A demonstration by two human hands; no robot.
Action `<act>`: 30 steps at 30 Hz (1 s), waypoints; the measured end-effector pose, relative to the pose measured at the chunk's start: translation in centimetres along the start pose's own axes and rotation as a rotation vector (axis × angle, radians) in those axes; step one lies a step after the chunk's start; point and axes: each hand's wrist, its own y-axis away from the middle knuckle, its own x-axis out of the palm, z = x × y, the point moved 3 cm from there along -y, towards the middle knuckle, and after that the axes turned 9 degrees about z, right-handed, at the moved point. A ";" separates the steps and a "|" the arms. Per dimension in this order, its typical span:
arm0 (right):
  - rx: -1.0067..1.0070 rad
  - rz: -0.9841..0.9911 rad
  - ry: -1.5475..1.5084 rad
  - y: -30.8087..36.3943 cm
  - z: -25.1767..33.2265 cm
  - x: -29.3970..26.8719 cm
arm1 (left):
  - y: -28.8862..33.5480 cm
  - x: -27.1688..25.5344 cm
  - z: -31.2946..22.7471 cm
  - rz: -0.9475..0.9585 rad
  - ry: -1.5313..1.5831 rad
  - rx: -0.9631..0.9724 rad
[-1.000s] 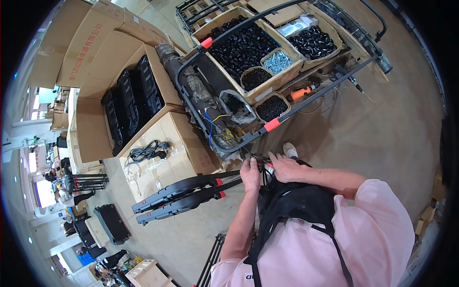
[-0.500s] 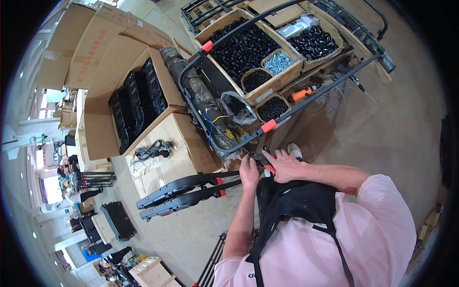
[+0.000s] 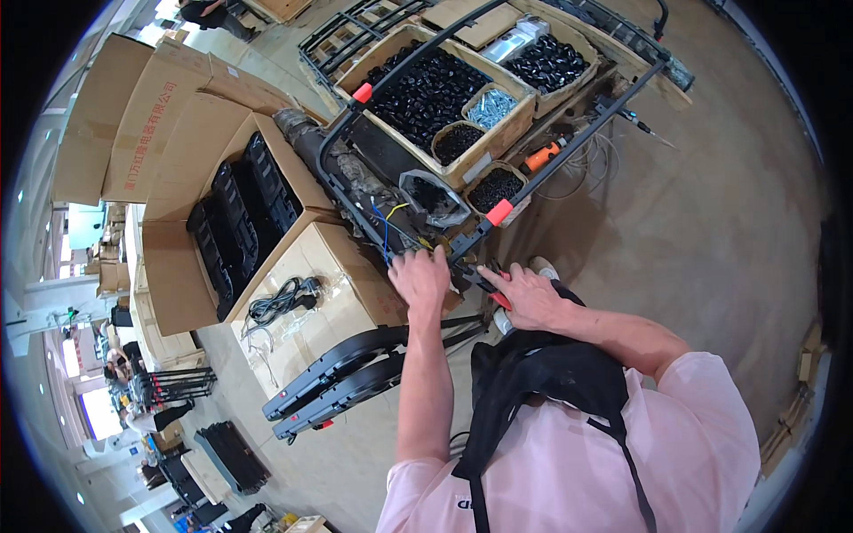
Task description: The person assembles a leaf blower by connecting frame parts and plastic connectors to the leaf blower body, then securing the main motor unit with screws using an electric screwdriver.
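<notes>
My right hand (image 3: 526, 298) is closed around red-handled pliers (image 3: 500, 299), whose dark jaws point at the near corner of a black tubular frame (image 3: 569, 156). Just left of it, my left hand (image 3: 421, 279) has its fingers curled in at that same corner; what they grip is hidden beneath them. Blue and yellow wires (image 3: 384, 218) stick up from the frame right beyond the left fingertips. Two red sleeves (image 3: 500, 211) sit on the frame's tube, one near my right hand and one farther off.
Wooden bins of black plastic parts (image 3: 435, 84) and silver screws (image 3: 491, 108) lie beyond the frame, beside an orange-handled tool (image 3: 544, 156). At left, an open carton (image 3: 169, 258) holds black mouldings; a coiled cable (image 3: 283, 300) rests on a nearer box. Black curved arms (image 3: 338, 360) stand below it.
My left hand has moved away from the pliers, left and forward toward the wires. My right hand still holds the pliers. The whole view has shifted slightly.
</notes>
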 end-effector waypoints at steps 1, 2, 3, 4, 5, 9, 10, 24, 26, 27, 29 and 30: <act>0.021 -0.041 -0.010 -0.3 0.5 0.6 | -1.0 0.5 0.6 0.000 0.000 0.001; 0.043 -0.086 -0.021 -0.6 1.0 0.9 | -2.1 1.4 1.0 0.122 0.081 0.022; 0.044 -0.091 -0.021 -0.8 1.6 1.2 | -2.8 2.1 1.3 0.245 0.160 0.043; 0.064 -0.113 -0.003 -0.7 1.9 1.5 | -3.1 2.3 1.2 0.248 0.160 0.060; 0.082 -0.134 0.015 -0.8 2.2 1.8 | -3.4 2.5 1.2 0.258 0.312 0.038; 0.137 -0.239 0.012 -1.1 2.8 3.6 | -2.5 3.1 0.8 0.293 0.334 -0.050; 0.144 -0.267 0.023 -1.1 3.1 3.9 | -2.4 3.1 0.7 0.298 0.335 -0.037; 0.321 -0.332 0.274 -2.5 6.1 5.6 | -2.7 3.8 0.7 0.290 0.296 -0.047; 0.354 -0.306 0.294 -3.0 7.3 6.2 | -2.7 3.8 0.8 0.260 0.292 -0.060; 0.382 -0.286 0.314 -3.2 7.8 6.5 | -2.8 3.8 0.7 0.264 0.294 -0.060; 0.380 -0.286 0.324 -3.0 7.6 6.9 | -2.9 3.9 0.5 0.252 0.280 -0.077; 0.358 -0.293 0.353 -2.9 7.2 7.0 | -2.7 3.9 0.4 0.255 0.283 -0.075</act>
